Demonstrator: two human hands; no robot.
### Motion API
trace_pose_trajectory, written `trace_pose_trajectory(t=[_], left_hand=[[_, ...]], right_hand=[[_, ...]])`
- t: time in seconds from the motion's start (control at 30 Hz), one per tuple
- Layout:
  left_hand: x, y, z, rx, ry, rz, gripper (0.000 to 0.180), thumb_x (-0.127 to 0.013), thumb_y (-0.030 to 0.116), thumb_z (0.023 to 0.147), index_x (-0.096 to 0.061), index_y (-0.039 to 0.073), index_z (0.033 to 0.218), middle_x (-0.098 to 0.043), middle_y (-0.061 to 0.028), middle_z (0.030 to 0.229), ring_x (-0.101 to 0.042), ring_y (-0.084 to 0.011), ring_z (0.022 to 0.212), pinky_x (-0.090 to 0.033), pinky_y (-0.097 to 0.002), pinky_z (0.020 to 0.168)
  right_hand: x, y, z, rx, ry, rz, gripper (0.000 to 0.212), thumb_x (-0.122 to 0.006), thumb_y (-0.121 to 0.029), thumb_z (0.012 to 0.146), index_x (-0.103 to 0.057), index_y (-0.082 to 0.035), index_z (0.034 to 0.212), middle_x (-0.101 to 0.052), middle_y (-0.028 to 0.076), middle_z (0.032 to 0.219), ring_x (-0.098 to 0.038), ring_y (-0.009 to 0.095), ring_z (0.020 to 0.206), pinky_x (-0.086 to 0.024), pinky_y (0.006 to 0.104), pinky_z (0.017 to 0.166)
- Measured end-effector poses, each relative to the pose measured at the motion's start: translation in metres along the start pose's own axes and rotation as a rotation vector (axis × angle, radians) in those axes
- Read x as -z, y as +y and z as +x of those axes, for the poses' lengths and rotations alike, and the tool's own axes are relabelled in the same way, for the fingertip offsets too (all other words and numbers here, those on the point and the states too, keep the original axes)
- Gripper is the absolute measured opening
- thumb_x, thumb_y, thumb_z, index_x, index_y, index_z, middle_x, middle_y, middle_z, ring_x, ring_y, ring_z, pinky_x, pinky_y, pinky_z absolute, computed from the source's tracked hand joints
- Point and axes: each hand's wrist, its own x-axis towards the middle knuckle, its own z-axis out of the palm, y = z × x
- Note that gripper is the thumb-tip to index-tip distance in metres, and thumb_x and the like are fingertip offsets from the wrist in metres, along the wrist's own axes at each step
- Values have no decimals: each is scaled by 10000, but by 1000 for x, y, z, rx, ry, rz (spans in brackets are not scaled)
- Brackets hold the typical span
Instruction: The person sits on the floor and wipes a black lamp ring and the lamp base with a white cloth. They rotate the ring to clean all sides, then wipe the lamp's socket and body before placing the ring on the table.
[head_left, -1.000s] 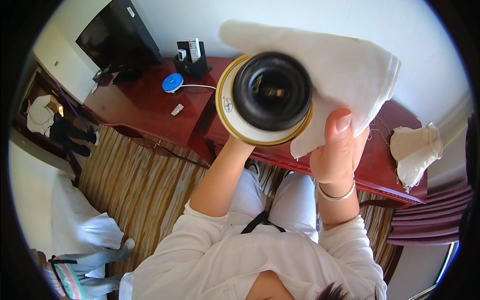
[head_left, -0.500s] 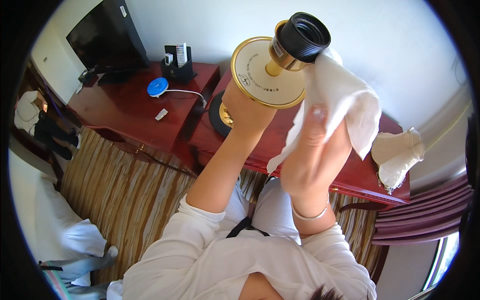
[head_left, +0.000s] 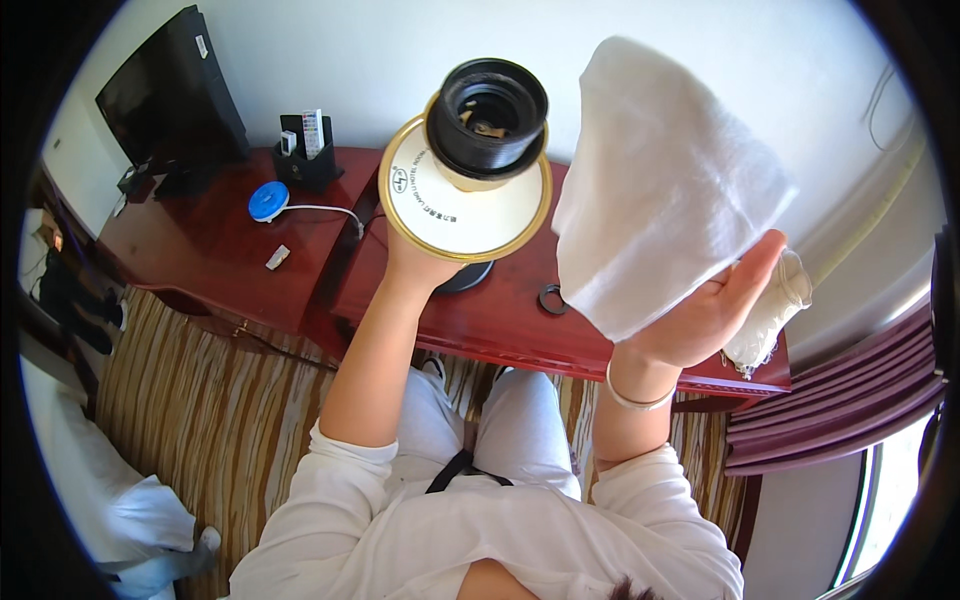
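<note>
At 12 o'clock from the middle of the view, the left hand (head_left: 425, 262) holds the lamp (head_left: 470, 175), its fingers hidden behind the gold-rimmed white disc (head_left: 480, 222). The black socket (head_left: 492, 162) faces up toward the camera, and the dark base (head_left: 468, 277) shows below the disc; whether it touches the table (head_left: 410, 315) I cannot tell. At 3 o'clock the right hand (head_left: 705, 320) holds the white cloth (head_left: 660, 190), thumb standing out from it, other fingers mostly covered. The cloth spreads toward 2 o'clock, apart from the lamp. A black ring (head_left: 543, 300) lies on the table between the hands. The cream shade (head_left: 775, 310) sits at 3 o'clock, partly behind the right hand. Toward 10 o'clock are a blue disc-shaped thing (head_left: 268, 201), a remote box (head_left: 320, 173) and the TV (head_left: 170, 110).
</note>
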Motion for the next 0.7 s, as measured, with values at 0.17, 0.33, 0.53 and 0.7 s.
trace_pose_trajectory(t=[0.17, 0.33, 0.53, 0.7], left_hand=[[-5, 12, 15, 93, -20, -210, 676, -789, 113, 647, -438, 26, 1219, -550, -109, 1145, -550, -201, 1035, -446, -321, 875], [-8, 27, 22, -3, 78, -215, 591, -805, 142, 631, -523, 16, 1135, -625, -116, 1045, -618, -213, 950, -487, -313, 807], [-10, 41, 26, 60, 60, -289, 527, -824, 167, 606, -588, 27, 1057, -669, -90, 963, -655, -189, 876, -513, -283, 746], [-1, 33, 34, -47, -130, -263, 640, -825, 147, 612, -526, 39, 1167, -624, -85, 1092, -607, -179, 973, -491, -318, 830]], right_hand=[[-6, 19, 20, -94, -383, 8, 587, -346, -411, 954, -339, 23, 1349, -429, 156, 1335, -408, 248, 1229, -321, 376, 1022], [1, 29, 15, 61, -531, -615, 394, -556, -170, 911, -446, 32, 1231, -507, 85, 1182, -471, 171, 1081, -374, 315, 933], [-3, 27, 37, 78, -510, -736, 407, -680, -58, 780, -508, 24, 1139, -583, 73, 1048, -556, 153, 949, -454, 299, 836], [1, 25, 62, 108, -725, -745, 577, -782, -22, 621, -531, 14, 1139, -594, 64, 1069, -562, 133, 970, -467, 295, 836]])
